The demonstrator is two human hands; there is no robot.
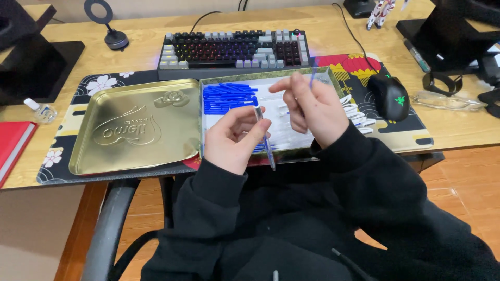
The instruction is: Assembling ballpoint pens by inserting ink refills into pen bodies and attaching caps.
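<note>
Over the near edge of the open tin [333,83], both hands are up and busy. The left hand [234,138] is curled, thumb and fingers pinched around a clear pen barrel [263,134], which slants down toward the person's lap with its blue tip hanging just past the tin's front rim. The right hand [312,106] hovers just beside it, a little higher, fingers bent and pinching a thin blue refill [311,78] that sticks up above the knuckles; whether the refill touches the barrel cannot be told. Inside the tin, toward its far left corner, lies a heap of blue pen parts [229,96], and white pieces [291,138] cover the rest of its floor, partly hidden behind the hands. Left of the tin, its gold lid [135,127] lies flat, embossed side up, touching the tin's side. Just right of the tin, a bunch of white pen parts [357,117] spills onto the patterned desk mat [406,132], and beyond them sits a black mouse [389,96]. Behind the tin stands a backlit keyboard [234,49], all on the wooden surface [140,28]. Far left of the tin, a red notebook [13,143] rests near the surface's edge.
</note>
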